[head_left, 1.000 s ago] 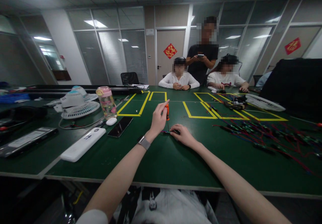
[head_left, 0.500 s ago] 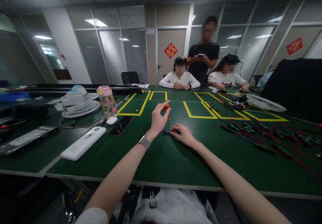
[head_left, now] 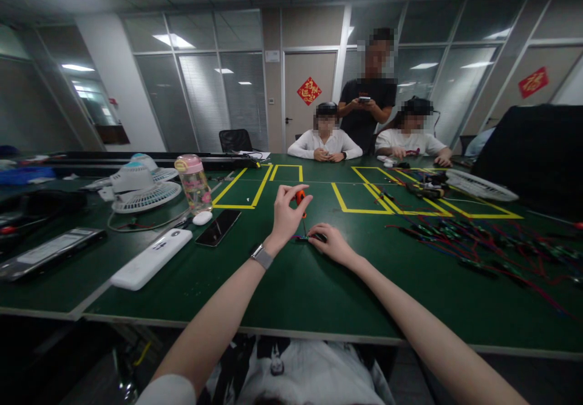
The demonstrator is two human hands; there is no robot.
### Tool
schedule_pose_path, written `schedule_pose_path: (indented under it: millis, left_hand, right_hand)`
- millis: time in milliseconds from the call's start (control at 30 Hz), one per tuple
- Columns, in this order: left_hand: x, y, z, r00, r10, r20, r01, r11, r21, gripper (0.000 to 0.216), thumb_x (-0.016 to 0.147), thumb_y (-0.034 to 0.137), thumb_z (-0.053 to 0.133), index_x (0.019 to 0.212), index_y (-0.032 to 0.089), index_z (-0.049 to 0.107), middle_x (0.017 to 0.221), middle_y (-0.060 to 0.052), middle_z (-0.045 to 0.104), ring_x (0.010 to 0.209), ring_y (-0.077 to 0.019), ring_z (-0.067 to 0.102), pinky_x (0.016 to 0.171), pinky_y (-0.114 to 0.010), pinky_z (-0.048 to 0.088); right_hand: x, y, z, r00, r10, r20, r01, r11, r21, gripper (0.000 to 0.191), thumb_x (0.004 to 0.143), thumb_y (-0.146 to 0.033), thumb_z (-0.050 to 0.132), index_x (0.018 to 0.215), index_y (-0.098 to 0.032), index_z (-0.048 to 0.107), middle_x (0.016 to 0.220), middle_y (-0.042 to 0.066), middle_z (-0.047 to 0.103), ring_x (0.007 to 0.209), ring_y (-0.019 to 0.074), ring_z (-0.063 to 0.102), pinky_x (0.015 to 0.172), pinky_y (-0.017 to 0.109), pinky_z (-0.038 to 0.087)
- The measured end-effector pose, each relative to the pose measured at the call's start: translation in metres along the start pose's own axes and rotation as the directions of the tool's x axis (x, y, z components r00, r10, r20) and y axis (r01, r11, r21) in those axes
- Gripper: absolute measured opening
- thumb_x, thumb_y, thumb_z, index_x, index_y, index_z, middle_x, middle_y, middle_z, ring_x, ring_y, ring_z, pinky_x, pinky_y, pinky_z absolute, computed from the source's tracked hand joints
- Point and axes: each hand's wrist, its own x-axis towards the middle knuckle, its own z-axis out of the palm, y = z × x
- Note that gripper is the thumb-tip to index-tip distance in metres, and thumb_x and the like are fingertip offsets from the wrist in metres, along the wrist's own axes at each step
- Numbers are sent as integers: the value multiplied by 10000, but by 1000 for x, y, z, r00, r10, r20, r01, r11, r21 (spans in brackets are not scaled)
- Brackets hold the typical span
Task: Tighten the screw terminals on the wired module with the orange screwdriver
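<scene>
Since a moment ago the left hand [head_left: 286, 215] has shifted its grip: the fingers now curl round the top of the small orange-handled screwdriver [head_left: 300, 198], which a second back stood plainer beside an outstretched forefinger. The tool stands upright, its shaft running down to the small dark component with thin wires [head_left: 314, 237] on the green table [head_left: 291, 283]. The right hand [head_left: 331, 244] presses that part flat, fingertips pinched on it (it hasn't moved). A black phone [head_left: 217, 228] lies well off leftward.

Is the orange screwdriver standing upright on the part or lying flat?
Upright: the left hand holds the orange screwdriver vertically, tip down at the small part under the right hand.
</scene>
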Motion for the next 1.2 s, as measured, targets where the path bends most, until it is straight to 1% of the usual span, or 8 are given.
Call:
schedule_pose_path:
  millis: [133, 200, 400, 600, 800, 1000, 1100, 1200]
  left_hand:
    - [0, -1, 1, 997, -28, 73, 35, 995, -92, 329, 934, 260, 416, 1225, 225, 564, 1072, -65, 577, 974, -145, 564, 889, -277, 444]
    - [0, -3, 1, 994, -44, 105, 59, 988, -140, 357, 949, 243, 370, 1272, 221, 521, 1083, -66, 609, 969, -144, 582, 881, -279, 450]
    - [0, -2, -1, 1000, -8, 20, 9, 1000, -11, 284, 862, 328, 561, 1119, 231, 631, 920, -36, 591, 826, -141, 569, 794, -264, 464]
    - [0, -3, 1, 996, -20, 89, 31, 991, -127, 358, 950, 274, 373, 1276, 242, 519, 1119, -64, 613, 976, -152, 597, 863, -285, 460]
    - [0, -1, -1, 1000, 19, -3, -19, 1000, 14, 279, 859, 333, 566, 1107, 225, 637, 915, -37, 606, 838, -145, 576, 812, -273, 460]
    - [1, -2, 0, 996, -14, 83, 23, 994, -108, 351, 944, 218, 368, 1247, 226, 545, 1140, -61, 625, 1025, -151, 593, 910, -299, 456]
    - [1, -2, 1, 998, -5, 57, 11, 994, -111, 311, 916, 245, 453, 1199, 217, 579, 1097, -61, 653, 984, -160, 615, 886, -298, 471]
    - [0, 0, 0, 1000, 27, 1, -27, 999, -24, 249, 862, 277, 561, 1092, 219, 634, 960, -43, 645, 876, -150, 604, 823, -276, 478]
  right_hand:
    - [0, 2, 0, 1000, -2, -2, 2, 1000, 2, 124, 809, -206, 594, 882, -192, 693, 952, 68, 664, 922, 196, 589, 860, 338, 440]
    - [0, 2, 1, 1000, -1, -1, 1, 1000, 7, 126, 808, -205, 593, 883, -195, 694, 948, 65, 664, 917, 195, 589, 859, 340, 439]
    - [0, 0, 0, 1000, 1, -1, -1, 1000, 2, 127, 810, -209, 592, 882, -193, 695, 950, 69, 663, 914, 197, 589, 857, 343, 440]
    - [0, -1, -1, 1000, 3, -7, -3, 1000, 9, 125, 809, -218, 594, 880, -196, 695, 949, 66, 663, 913, 194, 591, 853, 339, 443]
    - [1, -1, 0, 1000, 6, -5, -6, 1000, 7, 124, 807, -205, 598, 881, -190, 695, 952, 69, 664, 923, 196, 589, 860, 342, 440]
    - [0, -1, 0, 1000, 7, -5, -7, 1000, 10, 131, 806, -202, 595, 885, -194, 699, 952, 68, 665, 920, 192, 594, 860, 338, 442]
    - [0, -1, 0, 1000, 5, -8, -5, 1000, 10, 129, 805, -204, 596, 886, -196, 697, 954, 67, 665, 925, 194, 594, 865, 341, 440]
    - [0, -1, 0, 1000, 7, -6, -7, 1000, 12, 124, 805, -204, 597, 880, -197, 696, 950, 66, 666, 927, 196, 593, 865, 340, 440]
